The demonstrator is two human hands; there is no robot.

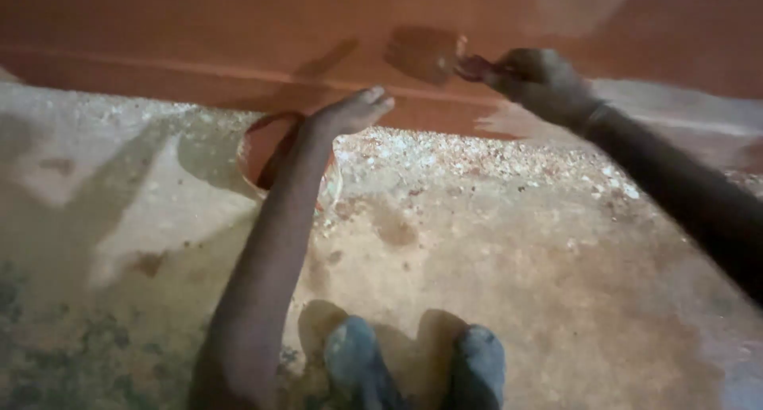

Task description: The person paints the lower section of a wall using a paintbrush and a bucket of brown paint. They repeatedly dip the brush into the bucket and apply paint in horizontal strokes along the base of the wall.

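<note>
**Red-brown paint goes onto the foot of a wall**

A long wall (238, 29), coated red-brown, fills the top of the view, with a thin raised line running along its lower part. Below it spreads a rough concrete floor (493, 267), pale and speckled with white grit near the wall and stained with reddish patches further out. A darker, wet-looking patch (417, 51) shows on the wall just left of the person's right hand.

The left arm stretches forward from the bottom of the view, and the left hand (346, 114) hangs loose with fingers extended and together, its grip open and holding nothing. It hovers just above and beside a small round container (266, 152) whose inside is coated the same red-brown; the container stands on the floor close against the wall, probably so that it stays within easy reach of both hands.

The right arm comes in from the right edge, a band at the wrist. The right hand (540, 80) is closed around a small brush (469, 64), the grip curled tight; the blurred tip of the brush touches the wall at the edge of the wet patch, held low and nearly level, as suits work along the wall's base.

At the bottom edge, two dark, paint-flecked shoes (413, 366) point toward the wall, suggesting the person is crouching.
</note>
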